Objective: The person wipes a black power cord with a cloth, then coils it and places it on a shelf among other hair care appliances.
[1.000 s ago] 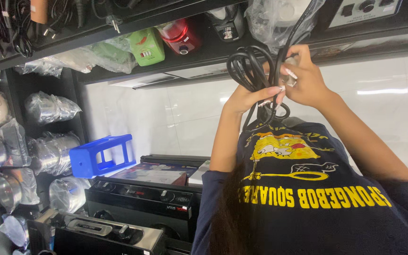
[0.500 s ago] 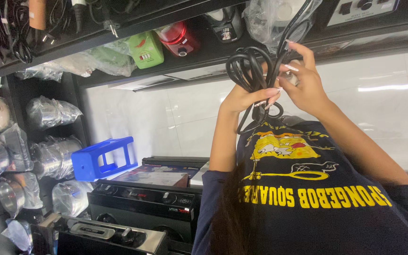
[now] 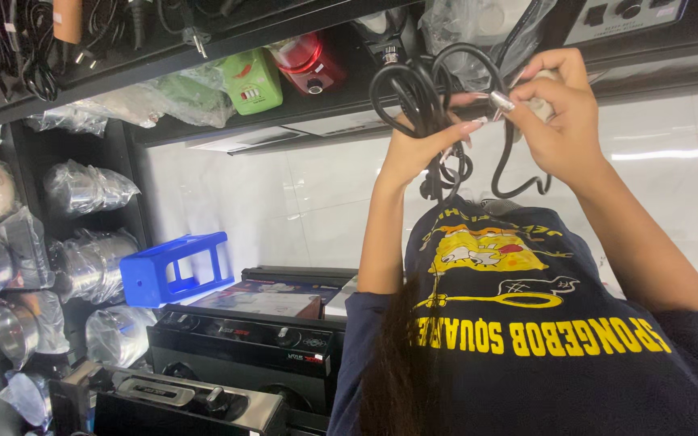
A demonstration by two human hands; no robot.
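Note:
A black power cord is coiled in several loops in front of a dark shelf. My left hand is closed around the bundled loops from below. My right hand pinches the cord's end beside the coil, where a small metal prong sticks out toward my left fingers. One slack loop hangs under my right hand. Both forearms rise from my dark blue shirt with its yellow print.
The shelf overhead carries a green appliance, a red one and plastic-wrapped goods. Bagged metal pots fill the left racks. A blue plastic stool and black cookers sit below, against a white tiled wall.
The cord that ran up to the right is now drawn into another loop above my hands. My right hand has shifted slightly right, away from my left.

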